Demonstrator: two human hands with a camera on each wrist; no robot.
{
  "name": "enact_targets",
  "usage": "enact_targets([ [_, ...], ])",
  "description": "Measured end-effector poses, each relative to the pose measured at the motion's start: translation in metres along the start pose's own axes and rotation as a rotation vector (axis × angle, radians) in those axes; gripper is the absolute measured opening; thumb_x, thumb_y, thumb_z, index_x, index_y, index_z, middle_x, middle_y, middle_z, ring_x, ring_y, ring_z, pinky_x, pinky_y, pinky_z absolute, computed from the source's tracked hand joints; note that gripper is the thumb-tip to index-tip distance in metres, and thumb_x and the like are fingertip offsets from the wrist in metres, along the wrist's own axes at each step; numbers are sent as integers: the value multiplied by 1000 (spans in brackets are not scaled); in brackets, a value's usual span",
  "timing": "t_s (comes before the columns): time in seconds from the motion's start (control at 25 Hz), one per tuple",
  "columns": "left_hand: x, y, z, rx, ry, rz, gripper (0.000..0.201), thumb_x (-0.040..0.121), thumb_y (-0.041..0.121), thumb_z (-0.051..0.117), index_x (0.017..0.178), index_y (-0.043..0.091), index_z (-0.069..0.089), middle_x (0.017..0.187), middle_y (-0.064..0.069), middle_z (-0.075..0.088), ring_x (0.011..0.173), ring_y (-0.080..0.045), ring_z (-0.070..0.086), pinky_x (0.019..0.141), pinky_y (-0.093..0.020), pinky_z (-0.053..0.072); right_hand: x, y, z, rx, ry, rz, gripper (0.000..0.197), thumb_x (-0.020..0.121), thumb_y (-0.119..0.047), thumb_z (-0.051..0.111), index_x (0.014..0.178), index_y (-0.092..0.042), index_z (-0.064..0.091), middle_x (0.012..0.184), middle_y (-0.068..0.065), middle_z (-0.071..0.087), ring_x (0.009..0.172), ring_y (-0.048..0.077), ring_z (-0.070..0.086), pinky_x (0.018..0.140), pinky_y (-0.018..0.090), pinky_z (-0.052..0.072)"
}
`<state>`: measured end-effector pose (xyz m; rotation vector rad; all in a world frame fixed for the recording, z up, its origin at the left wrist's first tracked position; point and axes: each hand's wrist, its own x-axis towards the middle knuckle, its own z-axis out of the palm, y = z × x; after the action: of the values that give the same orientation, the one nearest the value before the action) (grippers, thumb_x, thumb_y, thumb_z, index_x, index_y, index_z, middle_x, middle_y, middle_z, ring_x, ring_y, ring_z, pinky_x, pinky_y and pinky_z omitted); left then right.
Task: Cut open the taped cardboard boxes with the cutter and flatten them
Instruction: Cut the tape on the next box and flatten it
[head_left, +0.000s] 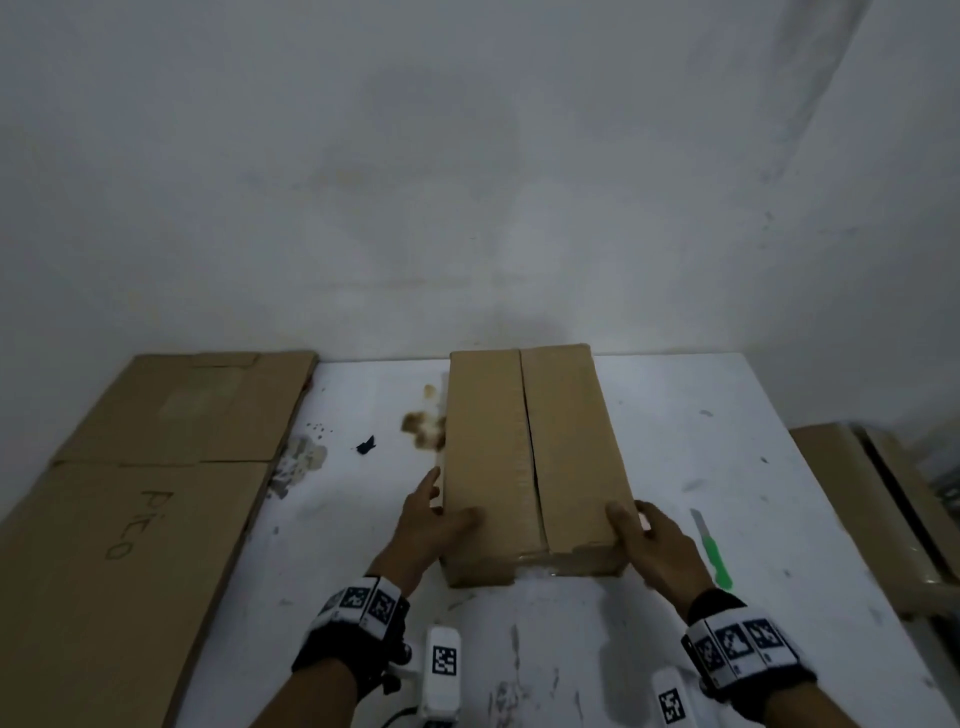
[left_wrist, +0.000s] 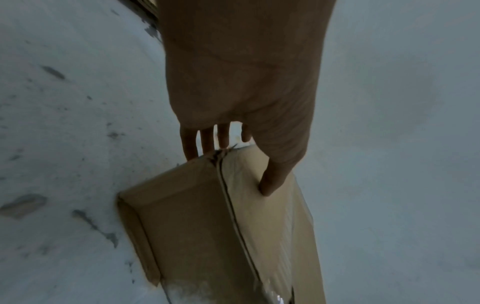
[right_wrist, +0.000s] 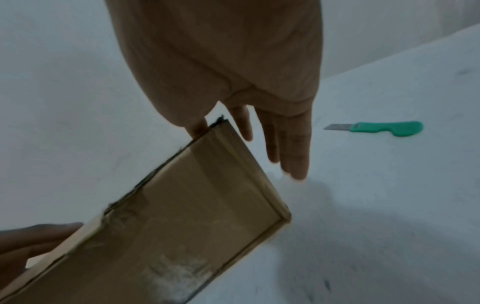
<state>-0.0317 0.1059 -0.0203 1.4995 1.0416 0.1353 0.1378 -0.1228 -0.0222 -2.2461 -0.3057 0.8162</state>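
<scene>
A: From the head camera, a long brown cardboard box (head_left: 535, 467) is seen lying on a stained white table (head_left: 727, 467), its top seam slit along the whole length. The near end is held between both hands: the left hand (head_left: 434, 525) with its thumb laid over the top edge and fingers along the side, the right hand (head_left: 652, 540) with its thumb over the opposite corner.

B: And the cutter?

A: A green-handled cutter (head_left: 712, 550) is shown lying on the table just right of the right hand, untouched. Flattened cardboard sheets (head_left: 130, 493) are spread on the left; another box (head_left: 872, 509) stands off the table's right edge.

B: What is added by the left wrist camera?

A: The box (left_wrist: 197, 226) is seen close: matte board, glossy tape along the slit. The left hand (left_wrist: 241, 82) is clamped on the corner, thumb pressed on top, fingers (left_wrist: 207, 142) straight down the side.

B: The right wrist camera?

A: The box's end panel (right_wrist: 182, 216), with torn tape, is shown only here. The right hand (right_wrist: 221, 61) has its thumb at the corner, fingers (right_wrist: 296, 148) extended and together beside the box. What the box holds cannot be told. The cutter (right_wrist: 376, 128) lies with its blade out.
</scene>
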Motion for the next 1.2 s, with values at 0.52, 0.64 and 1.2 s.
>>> enact_targets([
  [0.52,41,41,20,130,47,-28,110,62,44,92,146,22,26,141,-4,51,124,-27,53,107,-47,46,71,-54,-24,24,-80,-23,80,92,-55,60,156,-22,24,152,14,43,136,33,45,108,42,40],
  [0.64,41,34,23,150,29,-14,120,56,57,90,149,33,18,139,2,49,125,-26,52,108,-49,43,76,-49,-23,89,-242,87,80,85,-69,59,151,-32,33,149,7,47,128,34,51,98,52,48],
  [1.2,15,93,57,31,-123,-112,54,98,63,36,135,27,53,136,1,56,118,-21,55,101,-41,41,23,-101,-66,222,-29,-399,58,84,-58,67,139,-53,47,121,-3,54,98,9,59,80,20,51],
])
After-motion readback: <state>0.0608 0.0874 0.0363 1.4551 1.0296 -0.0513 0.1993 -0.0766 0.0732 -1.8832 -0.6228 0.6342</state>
